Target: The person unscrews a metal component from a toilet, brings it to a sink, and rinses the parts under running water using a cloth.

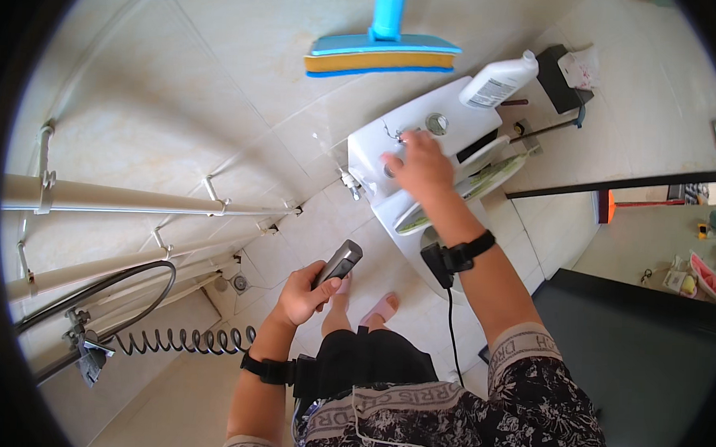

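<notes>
My left hand (297,293) is closed round a dark grey, rounded handheld device (341,261), held above the tiled floor. The exact kind of that device does not show. Over the white top of the toilet tank (369,148) reaches my right hand (424,169), slightly blurred, with thumb and fingers apart. A small dark metallic thing (393,135) lies by its fingertips; whether they touch it I cannot tell. A round silver flush button (436,124) sits in the tank top beside the hand. The raised toilet lid (482,169) stands right of my wrist.
A white bottle (496,82) stands at the tank's right end, near a black box (558,76). A blue-and-yellow sponge mop head (383,55) leans at the wall. White pipes (127,197) and a coiled black hose (185,341) are left; a dark panel (639,364) is right.
</notes>
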The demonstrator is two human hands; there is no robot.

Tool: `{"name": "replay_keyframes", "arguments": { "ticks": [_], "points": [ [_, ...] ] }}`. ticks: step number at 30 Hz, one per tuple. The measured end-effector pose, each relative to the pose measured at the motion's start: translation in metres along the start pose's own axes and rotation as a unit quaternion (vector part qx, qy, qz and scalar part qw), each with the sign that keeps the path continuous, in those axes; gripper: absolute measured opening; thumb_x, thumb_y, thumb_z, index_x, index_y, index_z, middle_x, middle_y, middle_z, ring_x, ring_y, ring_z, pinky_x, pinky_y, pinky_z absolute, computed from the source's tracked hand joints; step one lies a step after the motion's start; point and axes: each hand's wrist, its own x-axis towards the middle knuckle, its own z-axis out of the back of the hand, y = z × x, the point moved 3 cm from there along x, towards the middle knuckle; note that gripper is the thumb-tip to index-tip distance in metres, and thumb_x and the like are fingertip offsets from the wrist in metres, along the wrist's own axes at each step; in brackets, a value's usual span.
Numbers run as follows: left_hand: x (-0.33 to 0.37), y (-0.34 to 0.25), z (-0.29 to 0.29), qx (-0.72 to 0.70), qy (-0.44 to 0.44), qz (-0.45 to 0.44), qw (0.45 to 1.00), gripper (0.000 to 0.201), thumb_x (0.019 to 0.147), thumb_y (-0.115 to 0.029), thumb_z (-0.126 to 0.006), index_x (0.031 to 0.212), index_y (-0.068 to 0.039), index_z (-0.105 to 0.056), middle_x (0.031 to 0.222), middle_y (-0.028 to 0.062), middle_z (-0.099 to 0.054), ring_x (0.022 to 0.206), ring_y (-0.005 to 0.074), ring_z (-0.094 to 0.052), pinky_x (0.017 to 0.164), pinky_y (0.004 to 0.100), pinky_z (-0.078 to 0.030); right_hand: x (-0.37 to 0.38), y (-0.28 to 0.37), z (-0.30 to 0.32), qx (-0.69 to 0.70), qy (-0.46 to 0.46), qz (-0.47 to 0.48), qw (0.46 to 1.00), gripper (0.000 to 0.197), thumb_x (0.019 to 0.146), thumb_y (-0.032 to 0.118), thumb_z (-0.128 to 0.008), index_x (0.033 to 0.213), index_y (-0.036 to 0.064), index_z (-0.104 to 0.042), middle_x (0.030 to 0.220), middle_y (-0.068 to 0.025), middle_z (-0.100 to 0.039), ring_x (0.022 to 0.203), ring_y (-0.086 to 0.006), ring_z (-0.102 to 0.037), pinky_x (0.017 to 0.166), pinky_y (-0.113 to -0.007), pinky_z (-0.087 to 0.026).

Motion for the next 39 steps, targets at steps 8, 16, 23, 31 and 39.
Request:
{"name": "replay_keyframes", "arguments": {
  "ticks": [8, 16, 23, 31, 39],
  "points": [
    [0.02, -0.006, 0.012, -0.038, 0.028, -0.005, 0.999, 0.046, 0.083, -0.047, -0.06, 0.081, -0.002, -0.051, 0.057, 0.0027, -0.05, 0.043, 0.0093, -0.045, 0.041, 0.0221, -0.034, 0.059, -0.07, -0.031, 0.036, 0.156, -0.068, 0.985, 0.067, 0.068, 0.027, -0.076, 0.121, 0.0015, -0.044, 0.118, -0.0212, -0.053, 0.109, -0.0356, -0.052, 0.09, -0.041, -0.044],
    [0.04, -0.022, -0.023, -0.112, 0.081, -0.022, 0.99, 0.042, 0.085, -0.043, -0.059, 0.085, -0.001, -0.056, 0.057, 0.0021, -0.048, 0.045, 0.0089, -0.043, 0.042, 0.0218, -0.033, -0.012, -0.088, 0.073, 0.279, -0.128, -0.044, 0.951, 0.06, 0.064, 0.023, -0.077, 0.114, 0.0024, -0.051, 0.104, -0.0142, -0.052, 0.09, -0.0255, -0.055, 0.083, -0.035, -0.046],
    [0.059, -0.045, -0.112, -0.137, 0.144, -0.011, 0.98, 0.041, 0.086, -0.043, -0.056, 0.081, -0.002, -0.052, 0.057, 0.0045, -0.049, 0.045, 0.0106, -0.044, 0.043, 0.0232, -0.034, -0.207, -0.206, 0.068, 0.577, -0.172, -0.246, 0.76, 0.055, 0.075, 0.003, -0.07, 0.122, -0.0007, -0.042, 0.1, -0.0082, -0.057, 0.088, -0.0139, -0.057, 0.075, -0.026, -0.049],
    [0.083, -0.009, -0.239, -0.145, 0.191, 0.1, 0.966, 0.041, 0.09, -0.043, -0.048, 0.084, -0.003, -0.052, 0.057, 0.0058, -0.05, 0.042, 0.0126, -0.044, 0.041, 0.0235, -0.036, -0.271, -0.253, -0.058, 0.317, -0.021, -0.238, 0.918, 0.063, 0.066, 0.017, -0.076, 0.12, 0.0055, -0.045, 0.101, -0.0161, -0.059, 0.091, -0.0318, -0.059, 0.08, -0.036, -0.047],
    [0.1, 0.023, -0.287, -0.117, 0.161, 0.147, 0.969, 0.045, 0.089, -0.049, -0.048, 0.085, -0.004, -0.051, 0.058, 0.0062, -0.05, 0.042, 0.0136, -0.045, 0.04, 0.0241, -0.038, -0.278, -0.273, -0.093, 0.319, -0.029, -0.218, 0.922, 0.062, 0.068, 0.009, -0.071, 0.121, 0.0029, -0.041, 0.11, -0.021, -0.055, 0.101, -0.0362, -0.055, 0.083, -0.039, -0.047]
  ]
}}
